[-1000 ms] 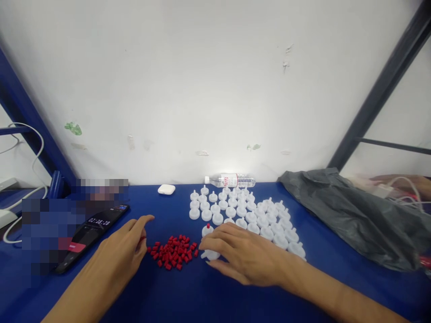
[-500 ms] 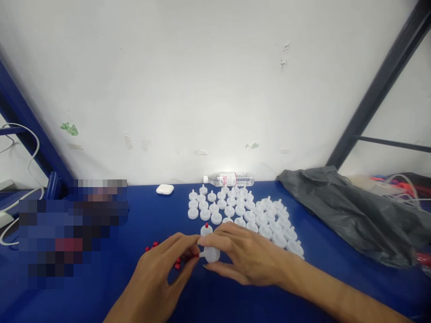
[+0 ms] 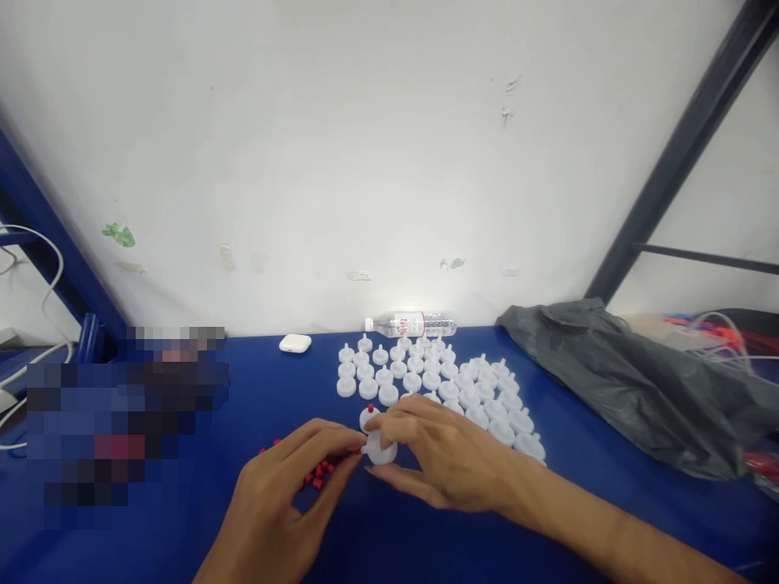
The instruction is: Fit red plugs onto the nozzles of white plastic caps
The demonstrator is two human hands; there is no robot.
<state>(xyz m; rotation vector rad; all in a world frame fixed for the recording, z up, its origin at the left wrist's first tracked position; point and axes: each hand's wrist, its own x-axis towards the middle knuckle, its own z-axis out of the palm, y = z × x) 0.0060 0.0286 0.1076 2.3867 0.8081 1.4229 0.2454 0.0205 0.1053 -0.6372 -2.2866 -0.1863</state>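
My right hand (image 3: 447,454) grips a round white plastic piece with a thin spout (image 3: 383,454) between thumb and fingers, its spout pointing left. Thumb and fingertips of my left hand (image 3: 286,487) pinch a small red cap (image 3: 355,448) at the tip of that spout; the fingers mostly cover the cap. Just behind stands a similar white piece with a red tip (image 3: 371,408), partly hidden by my right fingers. Loose red caps (image 3: 319,477) lie on the blue table beside and beneath my left hand. Many more white spouted pieces (image 3: 412,381) stand in rows beyond my right hand, spouts upward.
A clear plastic bottle (image 3: 411,324) lies against the wall at the back. Left of it is a white earphone case (image 3: 295,344). Dark grey plastic sheeting (image 3: 621,381) covers the table's right side. A blurred-out area (image 3: 127,414) and white cables (image 3: 58,284) are at left.
The white piece in my right hand has tilted, and the red cap in my left fingers now meets its spout more closely. The whole view has shifted slightly.
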